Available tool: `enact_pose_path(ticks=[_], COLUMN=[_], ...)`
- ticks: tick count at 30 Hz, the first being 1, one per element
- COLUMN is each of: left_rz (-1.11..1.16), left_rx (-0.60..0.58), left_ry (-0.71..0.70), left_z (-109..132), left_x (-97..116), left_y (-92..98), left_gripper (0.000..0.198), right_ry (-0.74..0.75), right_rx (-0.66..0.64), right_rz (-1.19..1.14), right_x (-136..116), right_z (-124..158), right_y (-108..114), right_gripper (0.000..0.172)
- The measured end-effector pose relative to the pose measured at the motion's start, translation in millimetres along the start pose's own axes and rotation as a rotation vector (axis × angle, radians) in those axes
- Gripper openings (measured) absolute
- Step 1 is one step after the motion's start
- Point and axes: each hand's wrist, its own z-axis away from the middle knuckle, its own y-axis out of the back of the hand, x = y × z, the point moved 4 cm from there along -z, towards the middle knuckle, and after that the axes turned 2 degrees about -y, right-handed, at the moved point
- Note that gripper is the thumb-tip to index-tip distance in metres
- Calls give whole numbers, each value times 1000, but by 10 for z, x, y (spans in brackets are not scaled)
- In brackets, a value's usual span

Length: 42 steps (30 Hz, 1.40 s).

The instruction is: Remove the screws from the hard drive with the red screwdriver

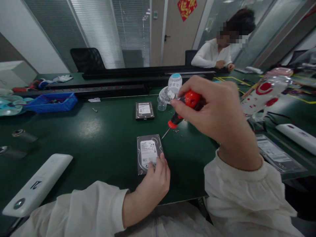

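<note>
A hard drive (148,153) with a white label lies on the green table, label side up. Over its lower right corner, the fingers of my left hand (156,177) are closed on the label and the right edge. My right hand (209,108) grips the red and black handle of a screwdriver (174,121). Its thin shaft slants down to the left, and the tip is beside the drive's upper right corner; whether they touch I cannot tell. Small screws (175,131) lie to the right of the tip. Farther back rests a second hard drive (144,110).
A small white fan (174,84) and a clear cup (162,104) stand behind the screwdriver. At left are a blue tray (53,102) and a white device marked 21 (39,184). A bagged drive (276,153) lies at right. Across the table sits a person (209,54).
</note>
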Motion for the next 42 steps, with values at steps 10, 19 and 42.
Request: enact_pose_path(ticks=[10, 19, 42], left_rz=[21, 40, 285], left_rx=[28, -14, 119], left_ry=[-3, 18, -37], left_z=[20, 63, 447], left_x=[13, 47, -412], left_y=[-44, -69, -49], left_gripper=[43, 47, 37], right_ry=[-231, -287, -295], right_rx=[431, 267, -285], right_rz=[-86, 25, -55], right_x=[435, 47, 730], right_z=[1047, 1877, 1094], right_y=[-89, -910, -922], right_gripper=[35, 24, 7])
